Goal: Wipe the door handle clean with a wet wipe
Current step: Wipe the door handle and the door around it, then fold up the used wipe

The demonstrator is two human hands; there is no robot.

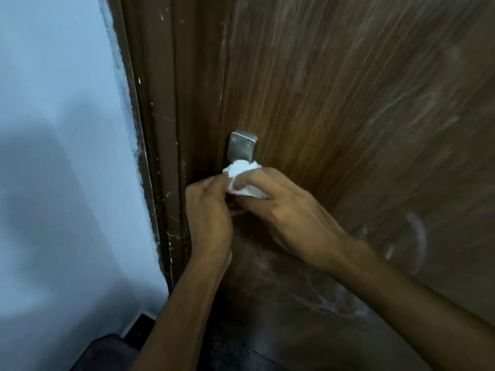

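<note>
You will find nothing to read here: no text, label, brand, number or sign shows on the door (334, 103), the metal handle plate (242, 148), the wipe (242, 174), the frame (160, 129) or the wall (53, 103). The plate carries only two small screw heads, and the pale streaks on the door are smears, not lettering.

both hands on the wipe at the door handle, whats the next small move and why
Probably slide the wipe up over the plate: the right hand and left hand bunch it just below the plate, which is bare; the lever is hidden.
</note>
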